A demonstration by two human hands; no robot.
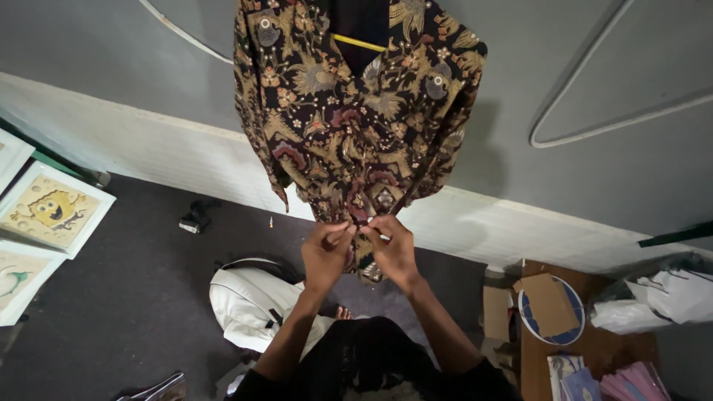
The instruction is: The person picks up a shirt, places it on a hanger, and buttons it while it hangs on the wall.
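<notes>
Two hands meet at the lower front of a dark batik shirt (349, 126) that hangs on a yellow hanger (359, 42) against the grey wall (594, 67). We see gold, rust and cream floral patterns all over the cloth, and its collar sits open at the top of the view. Our left hand (327, 251) pinches one edge of the front placket between thumb and fingers, closed on the fabric. Our right hand (391, 247) pinches the facing edge just beside it, likewise closed on the cloth, so the fingertips nearly touch. Below our arms a white bag (245, 304) lies on the dark floor (134, 297). At the left edge framed cartoon pictures (52, 212) lean near the wall. At the right a round blue plate (553, 312) with a piece of cardboard (548, 303) on it sits on a brown desk (601, 349), near white plastic bags (661, 297).
</notes>
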